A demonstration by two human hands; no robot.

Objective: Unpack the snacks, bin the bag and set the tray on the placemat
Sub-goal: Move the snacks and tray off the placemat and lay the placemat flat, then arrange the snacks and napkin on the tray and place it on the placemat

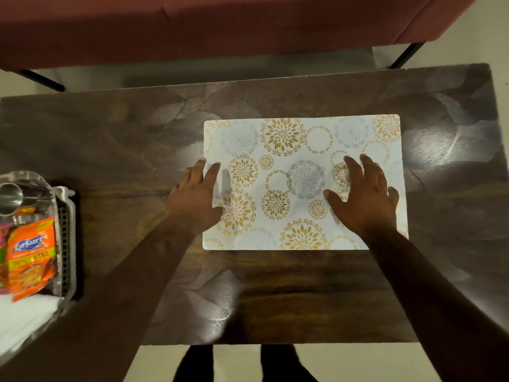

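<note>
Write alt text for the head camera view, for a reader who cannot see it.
Seen from above, a person's left hand and right hand lie flat and open on a white floral placemat on a dark wooden table. At the table's left edge a tray holds an orange snack packet and a steel cup.

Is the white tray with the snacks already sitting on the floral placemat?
No, the white plastic tray stands at the table's left edge, apart from the white floral placemat, which bears only both hands.
</note>
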